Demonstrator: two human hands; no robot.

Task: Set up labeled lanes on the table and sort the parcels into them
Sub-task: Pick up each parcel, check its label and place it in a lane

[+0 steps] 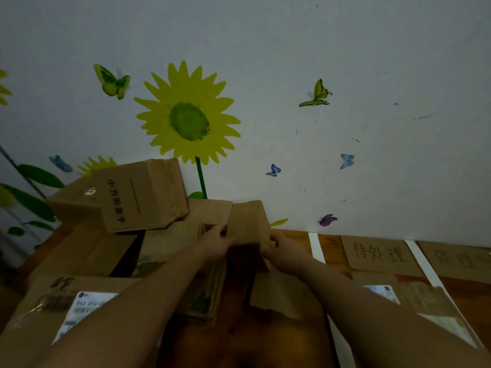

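Fingers (222, 231) of the left hand (215, 245) curl around the left edge of a small box (247, 221) of plain brown cardboard, and the right hand (285, 251) grips its right side, so both hands hold it in the middle of the view, in front of the wall. It sits at the right edge of a heap of parcels, and it is unclear whether it has lifted free of them. This looks like the pick-up before carrying the box to a lane on the right. The move probably calls for lifting it straight up first, keeping it level in both hands, then swinging it right and setting it down inside a lane rather than across the tape. To the far left, a large box (39, 322) with a white shipping label lies at the near edge. Behind it, a tilted box (140, 195) with handwritten characters leans on top of the heap and could slip if nudged. Flat folded cardboard (183, 251) lies under the left forearm. A sunflower sticker (188, 120) and butterflies decorate the wall. Right of the hands, a white tape strip (316, 248) crosses the dark wooden tabletop (239, 335). Next comes a cardboard sign (380, 254) with handwriting, then a second tape strip (425, 264) and another sign (459, 258) too dim to read. A labelled parcel (382, 292) already lies in the first lane, narrowing the landing spot.
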